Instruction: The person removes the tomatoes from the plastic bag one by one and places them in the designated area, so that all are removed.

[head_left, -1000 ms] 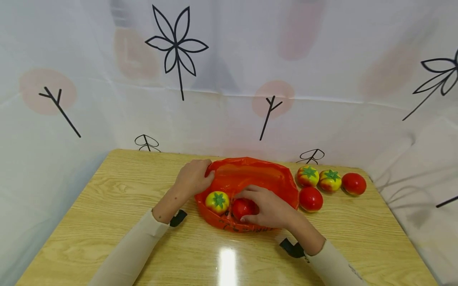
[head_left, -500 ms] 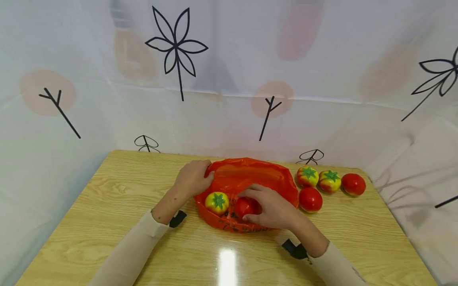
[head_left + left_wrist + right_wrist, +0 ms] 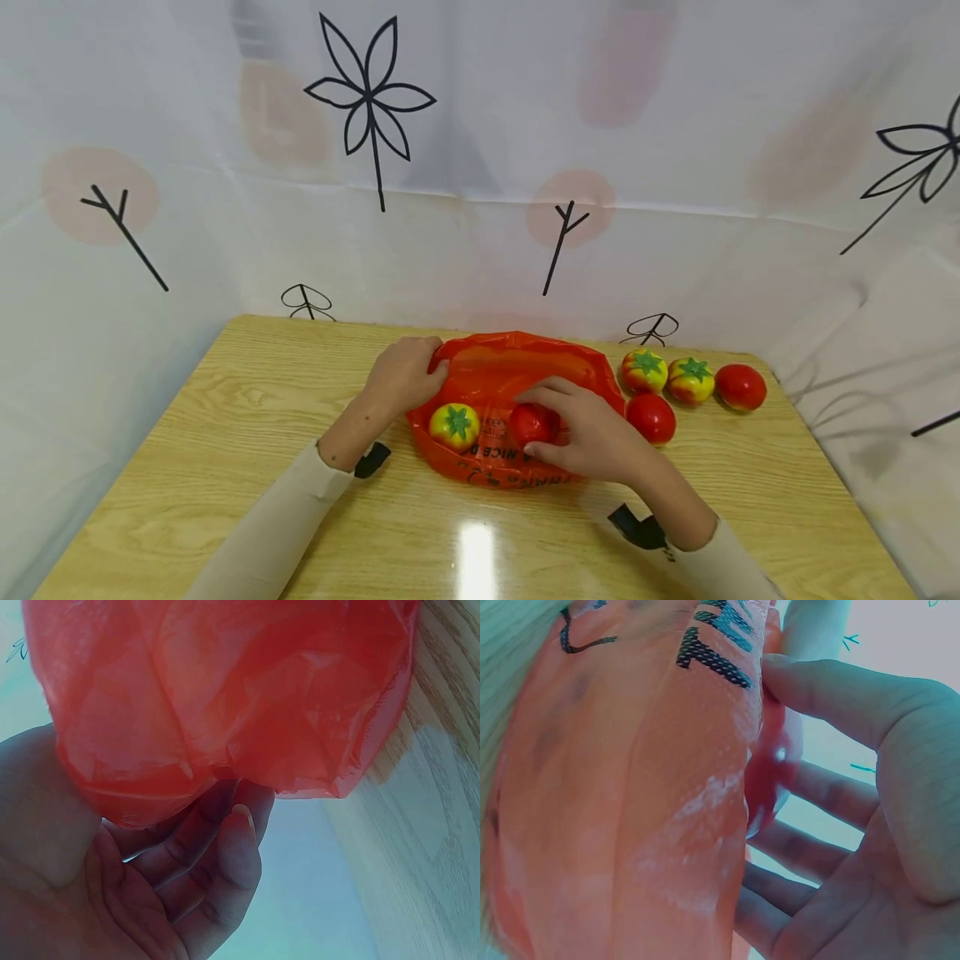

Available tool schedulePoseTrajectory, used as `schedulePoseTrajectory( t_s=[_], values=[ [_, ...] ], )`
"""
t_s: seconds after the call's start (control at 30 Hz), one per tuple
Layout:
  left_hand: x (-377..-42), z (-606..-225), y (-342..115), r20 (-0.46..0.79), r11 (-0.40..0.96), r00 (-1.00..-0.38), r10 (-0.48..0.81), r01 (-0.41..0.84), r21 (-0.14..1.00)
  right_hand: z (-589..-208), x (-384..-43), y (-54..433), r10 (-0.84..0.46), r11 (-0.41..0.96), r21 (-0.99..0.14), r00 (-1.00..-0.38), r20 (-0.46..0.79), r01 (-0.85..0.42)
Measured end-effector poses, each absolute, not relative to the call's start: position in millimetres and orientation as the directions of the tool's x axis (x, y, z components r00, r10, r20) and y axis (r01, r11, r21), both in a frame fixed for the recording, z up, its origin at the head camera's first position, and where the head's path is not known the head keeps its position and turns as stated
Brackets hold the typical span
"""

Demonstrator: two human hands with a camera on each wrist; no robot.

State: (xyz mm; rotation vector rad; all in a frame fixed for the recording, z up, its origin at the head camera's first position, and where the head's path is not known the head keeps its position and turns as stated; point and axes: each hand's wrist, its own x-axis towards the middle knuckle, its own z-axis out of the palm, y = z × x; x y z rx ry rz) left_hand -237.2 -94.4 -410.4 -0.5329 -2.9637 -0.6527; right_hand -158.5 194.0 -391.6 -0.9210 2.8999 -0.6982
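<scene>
An orange-red plastic bag [image 3: 517,354] lies spread wide on the table, its rim raised around the inside. My left hand [image 3: 397,375] pinches the rim at the bag's left side; the left wrist view shows the fingers curled behind the plastic. Inside, at right of centre, my right hand [image 3: 596,433] holds a red tomato [image 3: 531,425] between thumb and fingers. From the right wrist, the same tomato [image 3: 778,754] is partly hidden by the bag's printed wall. A yellow tomato with a green star-shaped top [image 3: 454,427] sits inside at the left.
Right of the bag, two yellow-red tomatoes with green tops [image 3: 644,371] and two red ones [image 3: 741,387] stand on the wooden table [image 3: 300,517]. One red tomato [image 3: 651,418] is close against the bag's edge. A patterned white cloth [image 3: 465,250] rises behind the table.
My right hand has moved right with the red tomato, away from the yellow one, uncovering printed letters on the bag's floor. The left hand has stayed at the rim.
</scene>
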Motion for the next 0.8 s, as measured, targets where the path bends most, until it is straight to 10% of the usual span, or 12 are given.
schedulePoseTrajectory(
  t_s=[0.8],
  values=[
    [-237.9,-409.5,-94.6,0.131,0.855,-0.942,0.308,0.335,0.397,-390.5,-137.5,207.3,-0.444,0.715,-0.466,-0.853,0.275,-0.522]
  ],
)
